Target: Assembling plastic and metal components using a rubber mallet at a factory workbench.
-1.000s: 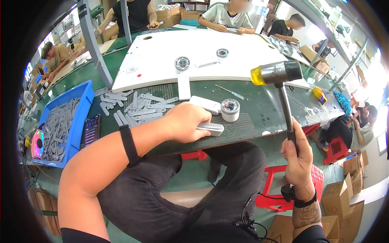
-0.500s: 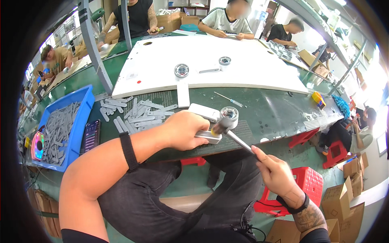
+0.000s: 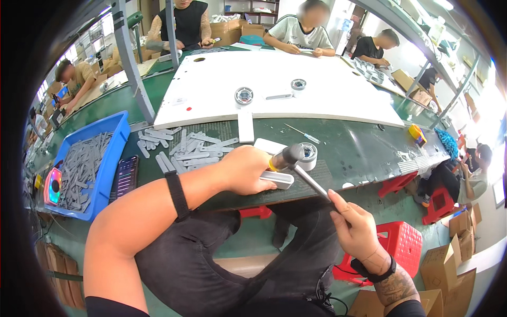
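My left hand (image 3: 250, 170) is closed on a long white-and-grey plastic part (image 3: 280, 180), whose rounded end sticks out to the right near the table's front edge. In my right hand (image 3: 357, 226) I grip a hammer (image 3: 312, 182) by its grey handle. Its black head with a yellow face is just above the plastic part and covers some of the round thing behind. That is a white device with a round grey head (image 3: 309, 156); its white body (image 3: 268, 145) lies beyond my left hand. Whether the hammer touches the part I cannot tell.
Loose grey strips (image 3: 193, 150) lie left of my hand, beside a phone (image 3: 127, 175) and a blue bin (image 3: 117, 153) full of strips. A screwdriver (image 3: 303, 134) lies ahead, before a large white board (image 3: 211, 105) holding similar round-headed devices. A red stool (image 3: 401, 245) stands right. Several people work around.
The hammer's head has lifted from beside the plastic part to a bit higher. My left hand keeps its hold on the part. The whole view has shifted slightly.
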Tool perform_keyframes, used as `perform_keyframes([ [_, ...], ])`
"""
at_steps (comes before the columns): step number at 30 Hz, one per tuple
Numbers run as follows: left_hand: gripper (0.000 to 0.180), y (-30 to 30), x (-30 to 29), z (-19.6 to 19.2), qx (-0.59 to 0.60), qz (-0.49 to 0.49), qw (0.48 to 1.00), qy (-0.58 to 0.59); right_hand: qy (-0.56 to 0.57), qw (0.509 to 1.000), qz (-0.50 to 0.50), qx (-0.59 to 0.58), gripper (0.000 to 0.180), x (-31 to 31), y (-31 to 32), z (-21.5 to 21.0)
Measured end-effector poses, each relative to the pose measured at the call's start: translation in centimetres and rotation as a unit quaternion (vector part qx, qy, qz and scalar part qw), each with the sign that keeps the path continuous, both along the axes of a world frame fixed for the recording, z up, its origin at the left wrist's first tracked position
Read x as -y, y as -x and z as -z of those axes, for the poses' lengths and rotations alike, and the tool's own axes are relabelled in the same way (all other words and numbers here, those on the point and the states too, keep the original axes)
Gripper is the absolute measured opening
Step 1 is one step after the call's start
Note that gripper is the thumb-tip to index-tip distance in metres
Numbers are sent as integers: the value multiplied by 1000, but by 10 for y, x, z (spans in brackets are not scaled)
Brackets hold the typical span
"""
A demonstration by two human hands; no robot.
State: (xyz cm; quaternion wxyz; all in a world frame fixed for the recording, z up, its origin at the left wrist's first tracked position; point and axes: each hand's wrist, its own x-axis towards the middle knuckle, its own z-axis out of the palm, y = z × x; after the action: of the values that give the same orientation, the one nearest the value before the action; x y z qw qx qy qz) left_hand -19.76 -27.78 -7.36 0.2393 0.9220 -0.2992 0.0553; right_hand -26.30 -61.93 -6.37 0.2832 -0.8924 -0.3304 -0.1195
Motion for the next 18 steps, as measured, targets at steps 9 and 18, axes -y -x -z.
perform_keyframes([
  [9, 27, -1, 1, -16, -117, -35, 991, -63, -7, 998, -6, -57, 53, -10, -1, 10],
  [18, 42, 20, -38, -22, 75, 71, 985, -141, -128, 988, 20, -87, 52, 21, -1, 25],
])
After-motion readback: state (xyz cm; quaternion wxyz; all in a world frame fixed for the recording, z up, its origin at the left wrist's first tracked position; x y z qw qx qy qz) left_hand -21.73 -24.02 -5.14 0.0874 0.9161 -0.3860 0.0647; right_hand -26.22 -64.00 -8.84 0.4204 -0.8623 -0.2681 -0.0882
